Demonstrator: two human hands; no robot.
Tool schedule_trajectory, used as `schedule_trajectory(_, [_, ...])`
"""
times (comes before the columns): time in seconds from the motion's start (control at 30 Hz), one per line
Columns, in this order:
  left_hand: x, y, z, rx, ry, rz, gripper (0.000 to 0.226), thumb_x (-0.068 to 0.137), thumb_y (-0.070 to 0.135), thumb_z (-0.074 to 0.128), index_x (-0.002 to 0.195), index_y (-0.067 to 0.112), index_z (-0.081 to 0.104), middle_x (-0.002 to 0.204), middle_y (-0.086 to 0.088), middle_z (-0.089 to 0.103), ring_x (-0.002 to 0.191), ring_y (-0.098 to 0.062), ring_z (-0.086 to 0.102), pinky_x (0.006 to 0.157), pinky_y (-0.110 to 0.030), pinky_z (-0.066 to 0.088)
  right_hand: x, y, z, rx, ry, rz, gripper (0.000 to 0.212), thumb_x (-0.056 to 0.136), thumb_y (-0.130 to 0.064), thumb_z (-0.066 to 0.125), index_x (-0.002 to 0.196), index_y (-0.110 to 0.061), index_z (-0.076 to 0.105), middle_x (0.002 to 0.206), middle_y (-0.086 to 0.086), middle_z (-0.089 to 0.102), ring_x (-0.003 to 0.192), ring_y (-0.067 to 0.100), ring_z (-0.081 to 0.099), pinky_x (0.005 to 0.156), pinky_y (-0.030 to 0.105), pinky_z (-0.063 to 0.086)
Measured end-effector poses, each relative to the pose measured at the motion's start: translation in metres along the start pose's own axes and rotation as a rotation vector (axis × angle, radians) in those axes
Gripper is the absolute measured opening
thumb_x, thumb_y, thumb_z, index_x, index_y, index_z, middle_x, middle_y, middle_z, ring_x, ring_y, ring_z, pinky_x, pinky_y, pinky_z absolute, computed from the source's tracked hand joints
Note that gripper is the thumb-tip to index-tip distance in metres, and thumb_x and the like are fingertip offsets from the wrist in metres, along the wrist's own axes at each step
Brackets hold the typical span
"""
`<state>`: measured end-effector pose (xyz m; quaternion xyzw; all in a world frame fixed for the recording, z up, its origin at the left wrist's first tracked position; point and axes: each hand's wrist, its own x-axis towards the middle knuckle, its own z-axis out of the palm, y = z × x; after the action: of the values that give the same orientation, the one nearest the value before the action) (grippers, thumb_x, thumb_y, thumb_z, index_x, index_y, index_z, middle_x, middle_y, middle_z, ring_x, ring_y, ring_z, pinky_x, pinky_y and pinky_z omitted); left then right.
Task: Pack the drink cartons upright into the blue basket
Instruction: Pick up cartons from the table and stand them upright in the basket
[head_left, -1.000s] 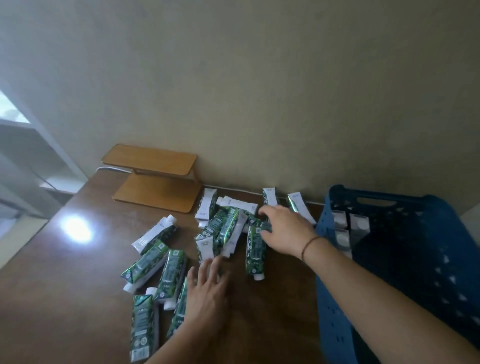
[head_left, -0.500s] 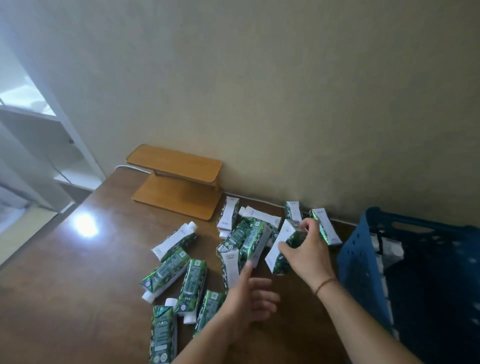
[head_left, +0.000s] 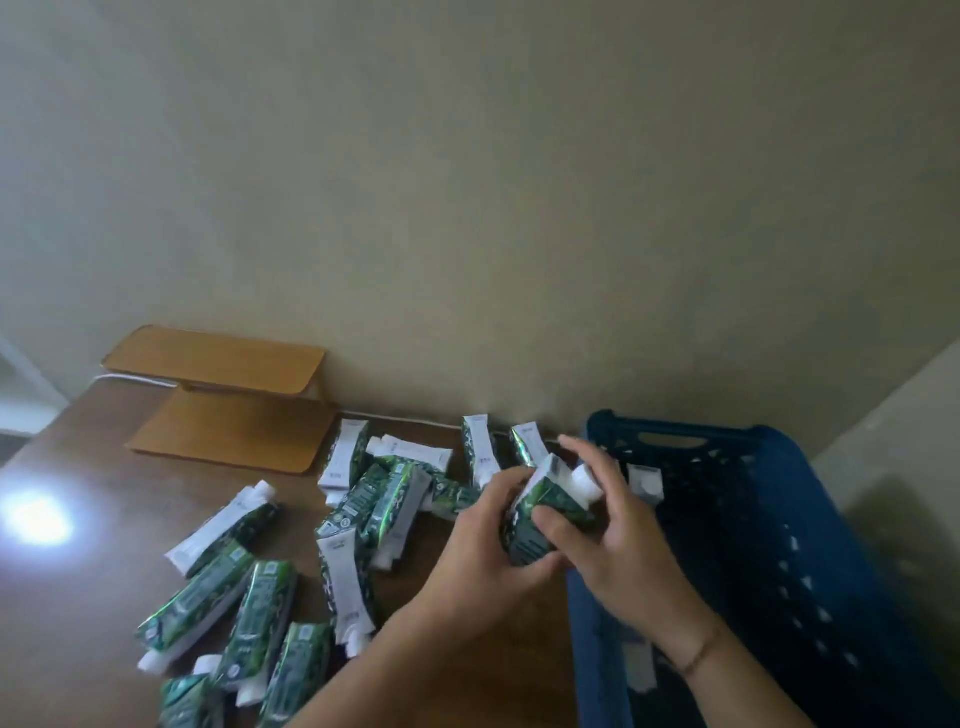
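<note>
Head view shows both hands meeting on one drink carton, held above the counter edge just left of the blue basket. Left hand curls round the carton's lower body from the near-left side; right hand wraps it from the right, thumb across the green face and fingers behind the white cap end. Neither hand is spread open. The carton is tilted, cap end up and away, not yet upright.

It looks like a small, stiff, rectangular pack, likely light to moderate in weight if full, with a glossy printed skin that could slip under a loose pinch. Squeezing the flat faces hard may dent it, so the narrow edges around the middle seem the safest hold, leaving the base free to set down.

Left of the hands, many more cartons lie flat in a loose heap on the brown counter, which carries a bright glare spot. Beyond the right hand, a white-topped carton stands inside the basket. Further left, a small wooden stand sits against the plain beige wall.
</note>
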<state>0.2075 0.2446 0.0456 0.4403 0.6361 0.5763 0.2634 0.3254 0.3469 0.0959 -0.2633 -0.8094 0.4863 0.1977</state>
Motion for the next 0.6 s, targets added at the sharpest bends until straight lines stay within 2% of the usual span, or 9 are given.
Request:
schedule_trajectory(0.07, [0.003, 0.007, 0.016, -0.004, -0.06, 0.006, 0.071, 0.078, 0.024, 0.083, 0.136, 0.027, 0.041, 0.118, 0.01, 0.065, 0.106, -0.008, 0.067, 0.085, -0.027, 0.058, -0.008, 0.001, -0.024, 0.006, 0.051, -0.054, 0.054, 0.073, -0.04, 0.078, 0.122, -0.039, 0.055, 0.103, -0.017, 0.068, 0.091, 0.007, 0.069, 0.074, 0.029, 0.059])
schedule_trajectory(0.13, [0.004, 0.01, 0.03, -0.001, -0.069, -0.067, 0.076, 0.08, 0.038, 0.08, 0.14, 0.039, 0.033, 0.127, 0.018, 0.055, 0.115, 0.002, 0.058, 0.09, -0.017, 0.052, -0.016, 0.008, -0.045, 0.102, 0.219, -0.058, 0.047, 0.07, -0.031, 0.08, 0.113, -0.03, 0.062, 0.102, -0.017, 0.068, 0.092, 0.007, 0.068, 0.072, 0.024, 0.058])
schedule_trajectory(0.23, [0.005, 0.001, 0.05, 0.055, -0.101, -0.152, 0.08, 0.08, 0.067, 0.063, 0.146, 0.051, 0.02, 0.147, 0.022, 0.039, 0.132, 0.005, 0.04, 0.108, -0.026, 0.037, -0.02, 0.032, -0.073, 0.299, 0.556, 0.016, 0.028, 0.073, -0.03, 0.075, 0.099, -0.031, 0.064, 0.094, -0.004, 0.071, 0.078, 0.012, 0.068, 0.06, 0.023, 0.055])
schedule_trajectory(0.3, [0.005, -0.011, 0.063, 0.057, -0.169, -0.214, 0.081, 0.083, 0.069, 0.058, 0.149, 0.05, 0.014, 0.155, 0.025, 0.028, 0.139, 0.001, 0.031, 0.112, -0.027, 0.029, -0.018, 0.05, -0.09, 0.39, 0.695, 0.059, 0.019, 0.081, -0.022, 0.073, 0.095, -0.029, 0.063, 0.092, 0.01, 0.067, 0.064, 0.018, 0.06, 0.048, 0.024, 0.048])
schedule_trajectory(0.33, [0.005, -0.017, 0.07, 0.017, -0.199, -0.246, 0.08, 0.085, 0.066, 0.059, 0.149, 0.051, 0.013, 0.155, 0.026, 0.027, 0.139, 0.0, 0.032, 0.114, -0.029, 0.03, -0.017, 0.061, -0.099, 0.392, 0.726, 0.077, 0.02, 0.083, -0.02, 0.073, 0.098, -0.027, 0.062, 0.093, 0.015, 0.065, 0.064, 0.019, 0.057, 0.048, 0.024, 0.045])
schedule_trajectory(0.37, [0.004, -0.024, 0.076, -0.035, -0.216, -0.268, 0.08, 0.086, 0.063, 0.059, 0.148, 0.053, 0.011, 0.154, 0.026, 0.029, 0.138, -0.002, 0.035, 0.116, -0.033, 0.033, -0.015, 0.072, -0.107, 0.356, 0.73, 0.102, 0.023, 0.083, -0.022, 0.073, 0.102, -0.026, 0.06, 0.096, 0.017, 0.065, 0.066, 0.02, 0.057, 0.051, 0.026, 0.046])
schedule_trajectory(0.43, [0.001, -0.034, 0.085, -0.134, -0.218, -0.294, 0.077, 0.086, 0.06, 0.059, 0.146, 0.057, 0.012, 0.149, 0.03, 0.033, 0.135, 0.001, 0.04, 0.114, -0.036, 0.037, -0.006, 0.096, -0.116, 0.163, 0.683, 0.194, 0.032, 0.078, -0.035, 0.076, 0.105, -0.028, 0.06, 0.096, 0.011, 0.067, 0.07, 0.024, 0.061, 0.059, 0.038, 0.053])
schedule_trajectory(0.5, [0.001, -0.036, 0.092, -0.223, -0.197, -0.302, 0.073, 0.083, 0.057, 0.06, 0.142, 0.058, 0.017, 0.141, 0.036, 0.04, 0.129, 0.009, 0.044, 0.106, -0.024, 0.042, 0.007, 0.116, -0.115, -0.071, 0.615, 0.328, 0.045, 0.067, -0.048, 0.077, 0.102, -0.029, 0.057, 0.096, 0.0, 0.066, 0.078, 0.024, 0.066, 0.066, 0.046, 0.059])
schedule_trajectory(0.6, [0.002, -0.037, 0.1, -0.268, -0.143, -0.281, 0.069, 0.083, 0.045, 0.061, 0.14, 0.05, 0.023, 0.127, 0.039, 0.05, 0.124, 0.009, 0.048, 0.095, -0.013, 0.045, 0.027, 0.137, -0.093, -0.091, 0.481, 0.505, 0.059, 0.065, -0.053, 0.077, 0.106, -0.022, 0.047, 0.105, 0.002, 0.058, 0.088, 0.024, 0.062, 0.073, 0.042, 0.057])
